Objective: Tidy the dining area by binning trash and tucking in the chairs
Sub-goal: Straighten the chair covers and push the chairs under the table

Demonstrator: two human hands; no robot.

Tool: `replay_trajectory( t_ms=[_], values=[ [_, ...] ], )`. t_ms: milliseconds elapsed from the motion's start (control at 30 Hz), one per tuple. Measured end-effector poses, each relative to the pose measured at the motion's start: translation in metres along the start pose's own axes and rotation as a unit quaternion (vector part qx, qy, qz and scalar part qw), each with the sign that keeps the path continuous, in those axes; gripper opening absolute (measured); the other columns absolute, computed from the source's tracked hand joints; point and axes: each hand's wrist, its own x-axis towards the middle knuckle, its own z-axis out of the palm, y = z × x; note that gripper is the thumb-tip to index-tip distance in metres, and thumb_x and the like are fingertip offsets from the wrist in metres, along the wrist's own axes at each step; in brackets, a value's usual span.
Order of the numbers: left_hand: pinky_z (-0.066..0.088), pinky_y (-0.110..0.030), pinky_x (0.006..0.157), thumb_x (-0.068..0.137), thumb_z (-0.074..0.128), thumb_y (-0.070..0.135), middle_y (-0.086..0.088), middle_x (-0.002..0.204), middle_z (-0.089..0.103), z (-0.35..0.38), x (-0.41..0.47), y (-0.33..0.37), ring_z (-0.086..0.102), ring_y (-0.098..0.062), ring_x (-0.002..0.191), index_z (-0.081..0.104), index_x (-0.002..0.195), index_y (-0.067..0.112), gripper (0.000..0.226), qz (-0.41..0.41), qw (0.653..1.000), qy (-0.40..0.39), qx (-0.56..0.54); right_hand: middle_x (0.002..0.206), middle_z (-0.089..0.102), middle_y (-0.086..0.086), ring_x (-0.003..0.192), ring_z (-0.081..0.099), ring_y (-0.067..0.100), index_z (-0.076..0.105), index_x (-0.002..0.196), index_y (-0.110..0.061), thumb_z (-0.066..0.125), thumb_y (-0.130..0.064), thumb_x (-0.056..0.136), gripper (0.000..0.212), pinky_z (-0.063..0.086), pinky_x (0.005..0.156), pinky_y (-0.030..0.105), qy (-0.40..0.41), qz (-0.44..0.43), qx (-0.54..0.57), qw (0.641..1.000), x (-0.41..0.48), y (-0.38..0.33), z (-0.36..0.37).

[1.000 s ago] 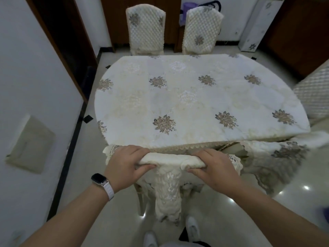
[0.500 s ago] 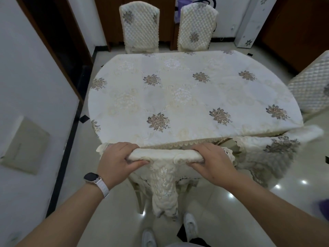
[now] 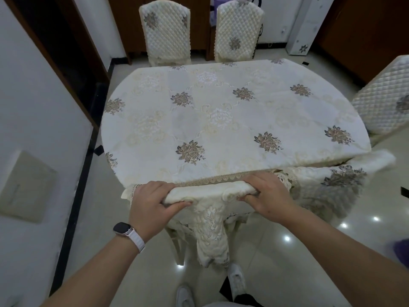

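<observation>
Head view: both hands clamp the top rail of the near chair (image 3: 212,191). Left hand (image 3: 152,202) wraps the rail's left end, thumb under, fingers over; right hand (image 3: 269,196) wraps the right end the same way. The chair's cream lace cover hangs down between the hands (legs partly visible below). Just beyond the hands, the rail sits against the counter (image 3: 221,120) edge. A second chair (image 3: 332,185) stands right of the right hand, blurred. Two far chairs (image 3: 166,32) beyond the counter. Watch (image 3: 122,228) on left wrist.
</observation>
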Motion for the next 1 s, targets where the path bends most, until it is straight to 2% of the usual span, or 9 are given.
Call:
replay_trajectory(
  t_ms=[133, 300, 400, 500, 667, 833, 1000],
  values=[
    [0.046, -0.04, 0.073, 0.075, 0.066, 0.069, 0.007, 0.082, 0.068, 0.013, 0.002, 0.009, 0.06, -0.016, 0.079, 0.074, 0.088, 0.016, 0.055, 0.002, 1.0, 0.007, -0.018, 0.099, 0.068, 0.0, 0.096, 0.048, 0.012, 0.068, 0.106, -0.016, 0.075, -0.03, 0.068, 0.041, 0.036, 0.085, 0.03, 0.001, 0.01, 0.02, 1.0, 0.002, 0.01, -0.009],
    [0.047, -0.041, 0.073, 0.077, 0.066, 0.069, 0.006, 0.082, 0.069, 0.02, 0.007, 0.013, 0.061, -0.017, 0.079, 0.075, 0.089, 0.015, 0.056, 0.013, 1.0, 0.014, -0.02, 0.099, 0.069, -0.001, 0.093, 0.054, 0.013, 0.07, 0.104, -0.014, 0.08, -0.037, 0.069, 0.043, 0.036, 0.083, 0.027, -0.022, 0.02, 0.053, 0.998, 0.012, 0.019, -0.018],
    [0.048, -0.041, 0.07, 0.078, 0.065, 0.07, 0.005, 0.081, 0.069, 0.023, 0.012, 0.011, 0.061, -0.019, 0.077, 0.075, 0.088, 0.014, 0.057, 0.021, 1.0, 0.01, -0.019, 0.091, 0.07, -0.004, 0.084, 0.058, 0.012, 0.071, 0.098, -0.015, 0.07, -0.05, 0.068, 0.046, 0.042, 0.075, 0.027, -0.007, -0.002, 0.044, 0.999, 0.017, 0.023, -0.017],
    [0.047, -0.042, 0.07, 0.078, 0.068, 0.067, 0.006, 0.08, 0.067, 0.024, 0.019, 0.004, 0.06, -0.02, 0.075, 0.074, 0.087, 0.015, 0.053, 0.026, 0.999, 0.01, -0.023, 0.087, 0.069, -0.003, 0.079, 0.06, 0.016, 0.071, 0.095, -0.014, 0.067, -0.05, 0.068, 0.045, 0.046, 0.072, 0.032, 0.016, -0.017, 0.04, 0.999, 0.02, 0.023, -0.011],
    [0.045, -0.043, 0.075, 0.078, 0.066, 0.069, 0.006, 0.083, 0.067, 0.027, 0.018, -0.011, 0.057, -0.017, 0.076, 0.074, 0.087, 0.015, 0.055, 0.041, 0.999, -0.012, -0.029, 0.086, 0.068, -0.005, 0.078, 0.061, 0.017, 0.07, 0.092, -0.016, 0.072, -0.048, 0.068, 0.041, 0.048, 0.069, 0.036, 0.023, -0.022, 0.051, 0.998, 0.015, 0.026, 0.008],
    [0.042, -0.041, 0.081, 0.078, 0.063, 0.071, 0.006, 0.086, 0.067, 0.025, 0.017, -0.02, 0.054, -0.013, 0.081, 0.074, 0.088, 0.015, 0.058, 0.031, 0.999, -0.024, -0.026, 0.086, 0.066, -0.005, 0.081, 0.059, 0.018, 0.067, 0.093, -0.021, 0.071, -0.049, 0.068, 0.038, 0.045, 0.073, 0.034, 0.038, -0.022, 0.061, 0.997, 0.017, 0.02, 0.02],
    [0.041, -0.039, 0.081, 0.079, 0.059, 0.073, 0.007, 0.086, 0.066, 0.024, 0.021, -0.024, 0.052, -0.012, 0.082, 0.073, 0.087, 0.015, 0.06, 0.025, 0.999, -0.026, -0.03, 0.086, 0.066, -0.004, 0.08, 0.06, 0.019, 0.069, 0.093, -0.017, 0.072, -0.048, 0.068, 0.04, 0.046, 0.072, 0.036, 0.026, -0.019, 0.052, 0.998, 0.022, 0.023, 0.027]
  ],
)
